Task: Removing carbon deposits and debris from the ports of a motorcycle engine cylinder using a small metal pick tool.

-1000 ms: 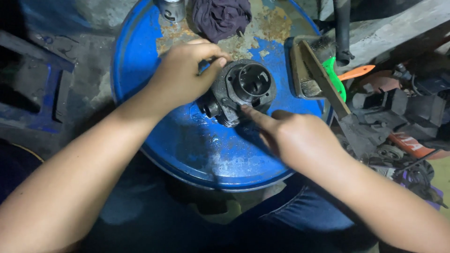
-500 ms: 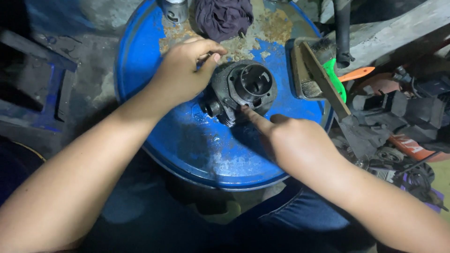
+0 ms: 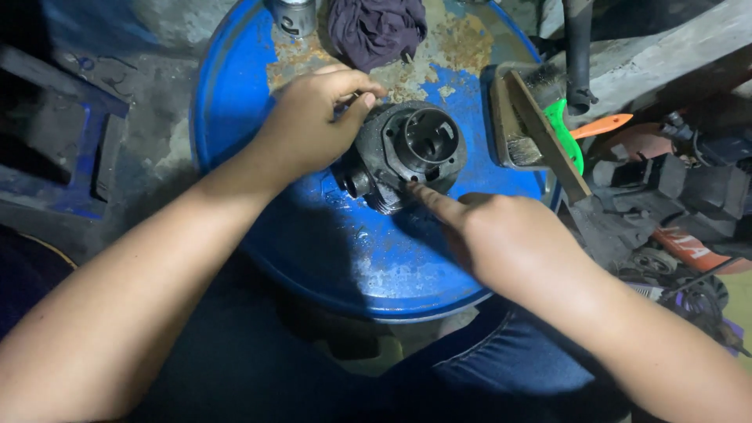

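Fingers of my left hand curled over the far-left edge of the dark engine cylinder, thumb and forefinger pinched close at its rim; whether they nipped some small part I could not tell. My right hand pointed, forefinger stretched out and touching the near face of the cylinder, the other fingers folded under. That cylinder sat bore-up near the middle of the blue drum lid, with a purple rag at the far edge and a wire brush to the right. I judged a firm left grip best, so the casting could not rock under the fingertip.
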